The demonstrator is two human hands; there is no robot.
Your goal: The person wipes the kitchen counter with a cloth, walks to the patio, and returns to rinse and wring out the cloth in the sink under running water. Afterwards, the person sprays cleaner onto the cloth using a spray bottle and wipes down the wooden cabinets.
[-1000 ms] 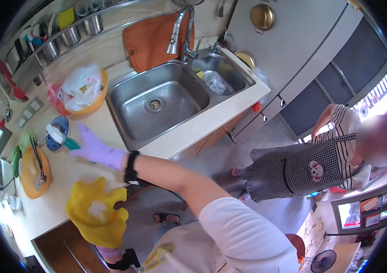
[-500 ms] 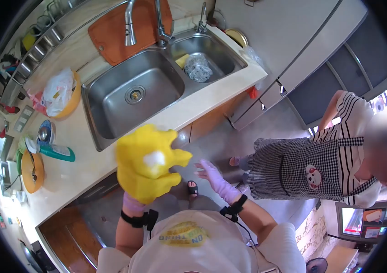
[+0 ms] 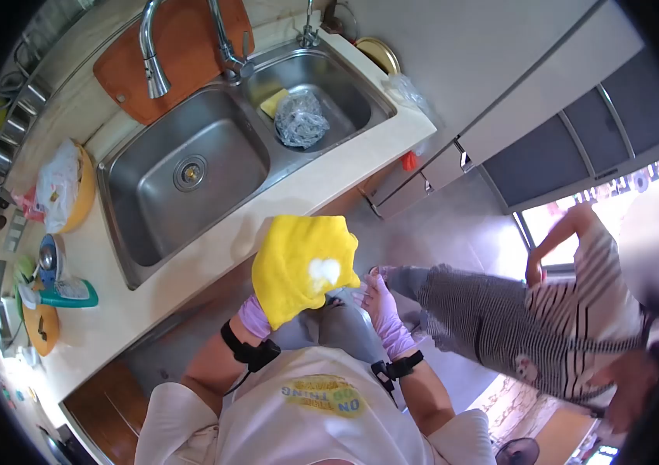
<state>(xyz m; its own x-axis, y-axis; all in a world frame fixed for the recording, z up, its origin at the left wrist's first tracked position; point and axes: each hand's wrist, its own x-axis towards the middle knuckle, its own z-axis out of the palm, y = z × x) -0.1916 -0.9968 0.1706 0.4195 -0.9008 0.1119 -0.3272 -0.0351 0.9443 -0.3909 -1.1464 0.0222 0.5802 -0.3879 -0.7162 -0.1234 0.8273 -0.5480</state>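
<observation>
A yellow cloth (image 3: 291,263) with a white blob of foam (image 3: 324,273) on it covers my left hand. That hand's fingers are hidden beneath it; only a purple glove cuff (image 3: 254,316) shows at the wrist. The hand holds the cloth up in front of the counter edge. My right hand (image 3: 382,308), in a lilac glove, is beside the cloth's right edge with its fingers stretched out and nothing visible in them. Whether its fingertips touch the cloth is hard to see.
A double steel sink (image 3: 167,209) is set in the pale counter (image 3: 136,318); a crumpled plastic bag (image 3: 301,120) and yellow sponge (image 3: 274,102) lie in its right basin. A green spray bottle (image 3: 70,293) lies at left. A person in a checked apron (image 3: 469,318) stands at right.
The cloth and my left hand have moved right, and the cloth has folded over more smoothly. My right hand is closer to it. The view has shifted, and the other person leans lower.
</observation>
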